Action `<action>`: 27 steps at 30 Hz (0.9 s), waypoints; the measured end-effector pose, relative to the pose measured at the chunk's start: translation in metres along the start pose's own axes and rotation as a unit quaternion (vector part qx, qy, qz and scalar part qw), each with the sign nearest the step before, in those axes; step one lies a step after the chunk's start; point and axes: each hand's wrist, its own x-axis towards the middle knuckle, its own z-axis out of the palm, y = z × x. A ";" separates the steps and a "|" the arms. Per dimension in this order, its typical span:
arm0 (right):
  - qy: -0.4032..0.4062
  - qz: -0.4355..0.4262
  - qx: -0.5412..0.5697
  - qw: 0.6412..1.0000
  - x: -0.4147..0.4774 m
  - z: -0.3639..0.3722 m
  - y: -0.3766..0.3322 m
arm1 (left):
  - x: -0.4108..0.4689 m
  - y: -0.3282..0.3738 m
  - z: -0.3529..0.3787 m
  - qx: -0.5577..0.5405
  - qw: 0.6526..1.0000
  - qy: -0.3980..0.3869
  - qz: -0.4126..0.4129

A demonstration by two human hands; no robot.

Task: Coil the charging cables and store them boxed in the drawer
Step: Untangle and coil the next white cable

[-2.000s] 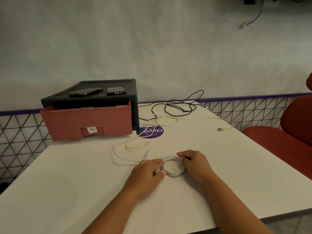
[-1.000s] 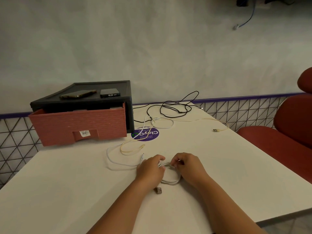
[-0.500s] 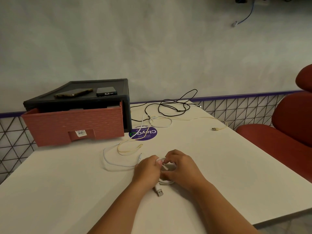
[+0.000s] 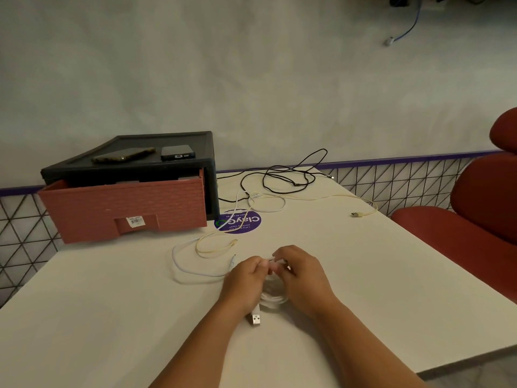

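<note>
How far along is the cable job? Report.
Done: only the pink plastic drawer stands open. In hand: left hand and right hand hold the coiled white cable. Left: thin white cable, cream cable and black cable lie loose on the white table.

Readable markings, head view:

1. Round purple sticker [image 4: 237,222] stuck flat on the white bench [image 4: 363,275], just in front of the drawer unit's right corner. Large white lettering reads "ClayGo", upside down from where I sit, with the last letter drawn as a green ring. There are two lines of small white print alongside it. I can make out "clean" and nothing more with certainty.

2. White barcode label [image 4: 134,221] on the front of the pink drawer [image 4: 126,203], at the handle recess and slightly tilted. It has bars and a row of print, too small for me to read.

I found no other legible text.
</note>
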 end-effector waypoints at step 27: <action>0.028 0.182 0.147 0.972 0.011 0.004 0.001 | 0.000 0.017 -0.003 -0.414 0.900 0.059 -0.125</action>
